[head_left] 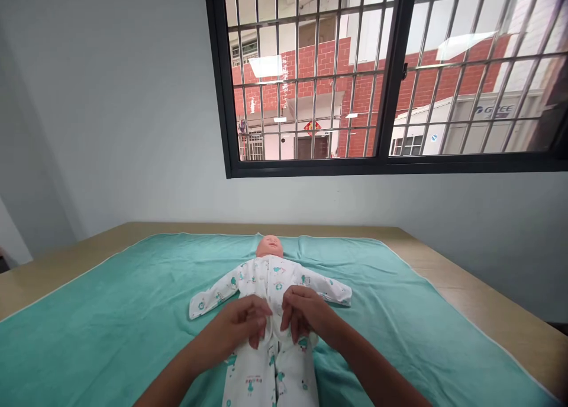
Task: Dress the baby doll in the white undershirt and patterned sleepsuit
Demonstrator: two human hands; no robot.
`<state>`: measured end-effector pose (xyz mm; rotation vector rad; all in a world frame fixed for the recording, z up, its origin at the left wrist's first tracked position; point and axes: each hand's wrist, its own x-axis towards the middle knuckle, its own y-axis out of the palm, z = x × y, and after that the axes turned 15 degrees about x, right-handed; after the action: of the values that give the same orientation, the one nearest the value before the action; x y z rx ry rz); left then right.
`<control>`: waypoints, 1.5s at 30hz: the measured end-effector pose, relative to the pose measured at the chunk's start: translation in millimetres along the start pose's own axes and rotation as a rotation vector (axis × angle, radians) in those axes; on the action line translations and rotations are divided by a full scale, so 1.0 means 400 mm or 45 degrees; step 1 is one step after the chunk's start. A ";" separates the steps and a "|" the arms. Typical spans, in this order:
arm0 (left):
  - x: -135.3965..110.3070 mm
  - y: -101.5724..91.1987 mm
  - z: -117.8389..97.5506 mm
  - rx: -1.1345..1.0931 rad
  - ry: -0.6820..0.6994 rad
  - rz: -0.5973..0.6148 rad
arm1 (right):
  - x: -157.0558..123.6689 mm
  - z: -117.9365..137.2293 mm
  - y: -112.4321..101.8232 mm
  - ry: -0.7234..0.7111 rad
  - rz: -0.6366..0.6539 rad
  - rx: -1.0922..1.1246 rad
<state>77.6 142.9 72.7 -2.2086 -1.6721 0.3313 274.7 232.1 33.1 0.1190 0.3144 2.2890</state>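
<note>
A baby doll point(269, 246) lies on its back, head toward the wall. It wears a white long-sleeved baby romper point(252, 380) with small green and red prints, its sleeves spread to both sides. Over the doll's belly, my left hand point(248, 321) is closed, thumb and fingers pinching the front of the romper. Just across from it, my right hand point(306, 312) is curled with its fingertips on the romper's other front edge. A front seam runs down between the legs. The pinched fabric is mostly hidden behind my fingers.
A green cloth point(133, 312) with a pale hem covers most of the wooden table point(461, 288). Behind the table stands a grey wall point(110, 129) with a black-framed, barred window point(306, 168).
</note>
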 end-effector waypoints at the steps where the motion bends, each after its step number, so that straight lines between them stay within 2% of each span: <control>1: 0.008 -0.001 0.007 0.021 -0.014 -0.129 | 0.003 0.001 0.004 -0.058 -0.069 0.012; 3: 0.028 -0.011 0.020 0.147 -0.087 -0.362 | 0.005 0.001 0.016 -0.221 -0.221 -0.079; 4: 0.037 -0.016 0.025 0.244 -0.139 -0.422 | 0.003 0.000 0.023 -0.323 -0.280 -0.193; 6: 0.053 -0.022 0.030 0.456 -0.199 -0.440 | -0.005 -0.006 0.035 -0.520 -0.339 -0.534; 8: 0.064 -0.016 0.029 0.623 -0.170 -0.421 | -0.014 -0.015 0.047 -0.640 -0.333 -0.901; 11: 0.075 0.006 0.026 0.770 -0.077 -0.410 | -0.018 -0.026 0.066 -0.611 -0.350 -1.260; 15: 0.083 0.018 0.022 0.875 -0.055 -0.416 | -0.004 -0.022 0.104 -0.369 -0.436 -1.570; 18: 0.083 -0.005 0.007 0.761 -0.048 -0.356 | 0.009 -0.005 0.124 -0.227 -0.451 -1.720; 23: 0.090 -0.047 -0.006 0.240 -0.062 -0.198 | 0.019 0.014 0.134 -0.238 -0.457 -1.685; 26: 0.103 -0.034 0.026 -0.092 -0.056 -0.125 | 0.028 0.001 0.155 -0.165 -0.481 -1.787; 29: 0.111 -0.007 0.074 -0.265 -0.013 -0.188 | 0.041 -0.020 0.176 -0.121 -0.477 -1.907; 31: 0.110 0.005 0.096 -0.321 0.007 -0.259 | 0.048 -0.026 0.170 -0.148 -0.484 -1.862; 33: 0.106 0.009 0.109 -0.328 0.008 -0.295 | 0.054 -0.022 0.145 -0.218 -0.505 -1.659; 36: 0.106 0.013 0.117 -0.270 -0.007 -0.329 | 0.061 -0.007 0.087 -0.293 -0.488 -1.080; 39: 0.113 0.020 0.122 -0.210 -0.030 -0.357 | 0.063 0.000 0.041 -0.180 -0.408 -0.349; 41: 0.116 0.024 0.122 -0.153 -0.058 -0.352 | 0.062 -0.001 0.030 -0.084 -0.345 -0.003; 43: 0.116 0.027 0.117 -0.047 -0.069 -0.346 | 0.059 -0.004 0.032 -0.030 -0.274 0.093; 45: 0.114 0.026 0.110 0.084 -0.047 -0.354 | 0.058 -0.006 0.040 -0.018 -0.233 0.001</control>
<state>82.4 190.1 29.4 -1.9013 -1.9289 0.3493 247.2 238.5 34.8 0.1024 0.3065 2.1061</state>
